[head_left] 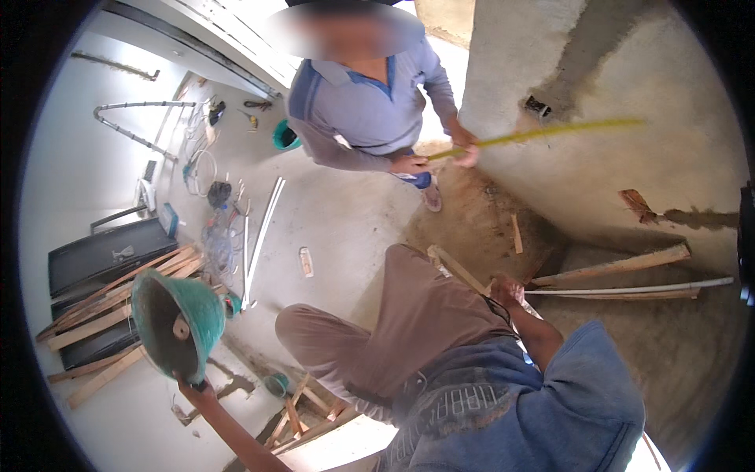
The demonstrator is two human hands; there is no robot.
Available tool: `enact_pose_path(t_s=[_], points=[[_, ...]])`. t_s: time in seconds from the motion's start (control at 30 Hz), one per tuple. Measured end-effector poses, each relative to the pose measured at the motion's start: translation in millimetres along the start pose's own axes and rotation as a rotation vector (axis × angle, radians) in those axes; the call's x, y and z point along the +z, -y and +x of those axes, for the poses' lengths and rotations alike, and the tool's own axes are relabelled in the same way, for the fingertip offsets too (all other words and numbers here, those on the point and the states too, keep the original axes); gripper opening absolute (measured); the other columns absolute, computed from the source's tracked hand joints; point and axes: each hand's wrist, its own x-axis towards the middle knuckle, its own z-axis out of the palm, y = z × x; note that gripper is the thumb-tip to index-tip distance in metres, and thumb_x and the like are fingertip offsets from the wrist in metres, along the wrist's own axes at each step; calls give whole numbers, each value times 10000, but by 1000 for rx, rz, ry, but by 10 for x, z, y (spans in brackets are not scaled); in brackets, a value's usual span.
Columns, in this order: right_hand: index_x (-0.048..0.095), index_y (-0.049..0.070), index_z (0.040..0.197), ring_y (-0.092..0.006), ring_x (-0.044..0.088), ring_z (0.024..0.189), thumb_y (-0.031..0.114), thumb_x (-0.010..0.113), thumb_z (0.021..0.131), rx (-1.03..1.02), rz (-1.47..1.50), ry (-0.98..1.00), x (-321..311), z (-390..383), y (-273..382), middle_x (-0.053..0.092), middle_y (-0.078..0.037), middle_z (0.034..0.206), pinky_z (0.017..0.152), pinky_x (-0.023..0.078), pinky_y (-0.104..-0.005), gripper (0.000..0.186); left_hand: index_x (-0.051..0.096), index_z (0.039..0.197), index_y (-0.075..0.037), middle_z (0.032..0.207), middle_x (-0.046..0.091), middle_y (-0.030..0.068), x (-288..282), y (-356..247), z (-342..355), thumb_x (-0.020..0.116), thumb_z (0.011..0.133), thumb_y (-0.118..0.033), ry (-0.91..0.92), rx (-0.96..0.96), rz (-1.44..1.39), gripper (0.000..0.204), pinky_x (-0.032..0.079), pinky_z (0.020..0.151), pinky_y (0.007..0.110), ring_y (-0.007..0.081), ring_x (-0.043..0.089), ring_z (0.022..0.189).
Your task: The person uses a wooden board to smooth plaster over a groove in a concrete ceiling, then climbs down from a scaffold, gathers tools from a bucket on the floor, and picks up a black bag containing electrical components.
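The left hand (pixel 197 387) was closed round the stem of a green cone (pixel 179 322), held up at the near left with its open mouth toward the camera. The right hand (pixel 507 289), well apart from it, lay at the left end of a white pipe (pixel 629 289) on the dirt floor at the right, just beside a slat (pixel 621 263); whether it gripped the pipe could not be told. Farther off, a co-worker held a yellow rule (pixel 543 132) against the wall (pixel 668 173). The step seemed to be steadying the pipe. Any shift would call for a firm grip first.
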Motion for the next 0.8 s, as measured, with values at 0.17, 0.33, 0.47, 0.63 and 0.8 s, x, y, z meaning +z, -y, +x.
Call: enact_pose_path(t_s=[0.17, 0.33, 0.47, 0.63, 0.8], points=[[542, 146, 1252, -323, 602, 1070, 394, 510, 837, 56, -75, 144, -11, -1, 185, 598, -130, 1210, 847, 490, -467, 485, 467, 1302, 9, 1257, 557, 195, 183, 24, 1397, 657, 872, -109, 179, -783, -982, 484, 480, 967, 402, 336, 566, 1138], [578, 166, 1174, -352, 639, 887, 353, 514, 838, 35, -76, -4, 464, 93, -57, 617, -137, 1144, 726, 494, -508, 390, 520, 1267, -37, 1259, 582, 116, 778, -12, 2391, 567, 939, -299, 13, -1617, -1592, 422, 497, 978, 448, 304, 570, 1138], [570, 206, 1245, -344, 603, 1006, 381, 518, 836, 53, 59, -83, 331, 51, 44, 589, -134, 1204, 824, 465, -510, 448, 508, 1208, 47, 1197, 567, 188, 1711, 52, 2715, 575, 930, -203, 123, -1434, -1479, 380, 570, 865, 352, 338, 591, 1061], [636, 115, 1170, -320, 525, 1119, 498, 527, 813, 134, 69, -127, 52, -53, 173, 522, -163, 1291, 970, 372, -459, 536, 476, 1199, 98, 1121, 591, 193, 3633, -277, 2707, 710, 786, -45, 766, -364, -999, 495, 512, 873, 358, 268, 620, 981], [570, 89, 1250, -299, 469, 1167, 471, 533, 838, 312, -157, 140, 10, 107, 7, 501, -160, 1289, 999, 344, -478, 563, 475, 1226, 107, 1123, 591, 238, 6553, -205, 1789, 735, 789, -75, 401, 261, -577, 540, 531, 764, 379, 325, 611, 994]])
